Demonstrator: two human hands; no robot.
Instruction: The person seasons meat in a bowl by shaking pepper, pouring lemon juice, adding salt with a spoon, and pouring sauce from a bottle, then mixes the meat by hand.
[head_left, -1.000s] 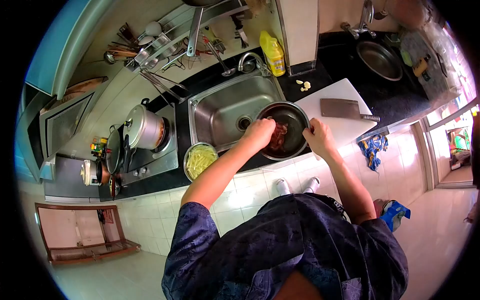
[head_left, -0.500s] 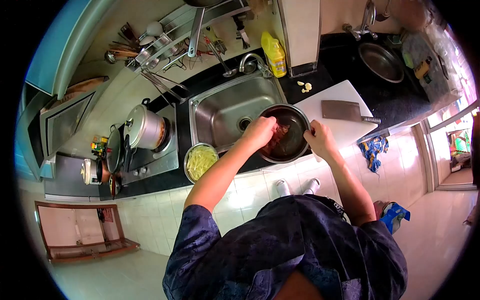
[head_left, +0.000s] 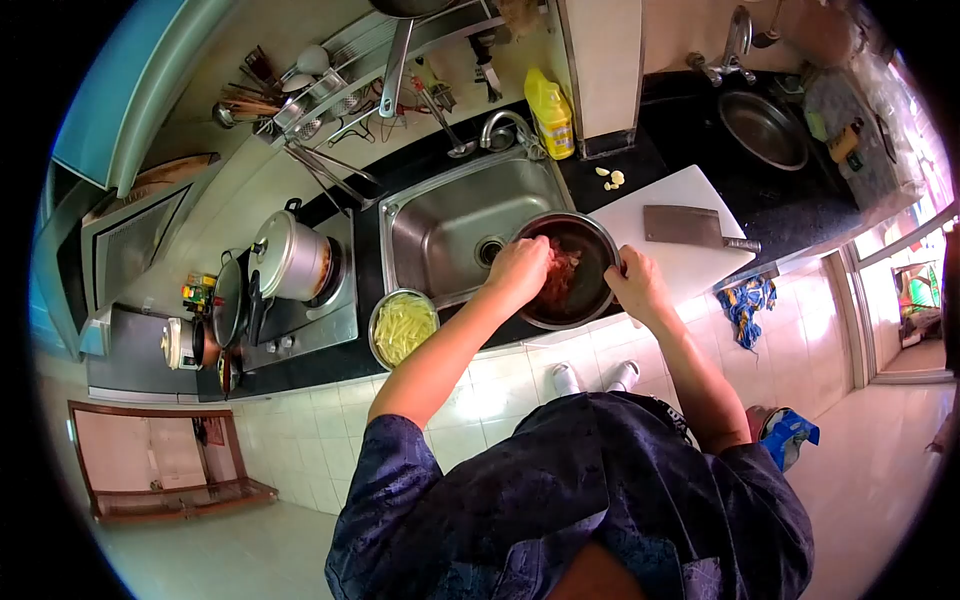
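A round metal bowl (head_left: 592, 290) sits at the counter's front edge, between the sink and the cutting board. Reddish sliced meat (head_left: 563, 272) lies in it. My left hand (head_left: 520, 268) reaches in over the bowl's left side, fingers closed together on the meat; the fingertips are partly hidden. With thumb and fingers, my right hand (head_left: 638, 280) grips the bowl's right rim. Just left of my left forearm stands a smaller bowl (head_left: 374, 345) full of pale green shredded vegetable (head_left: 404, 328).
A white cutting board (head_left: 690, 275) to the right carries a cleaver (head_left: 682, 225). Garlic cloves (head_left: 611, 180) lie behind it, near a yellow bottle (head_left: 549, 115). The steel sink (head_left: 450, 215) is behind the bowls. A pressure cooker (head_left: 290, 255) stands on the stove at left.
My left hand has shifted slightly within the bowl and the meat is now spread differently under it. My right hand stays on the rim.
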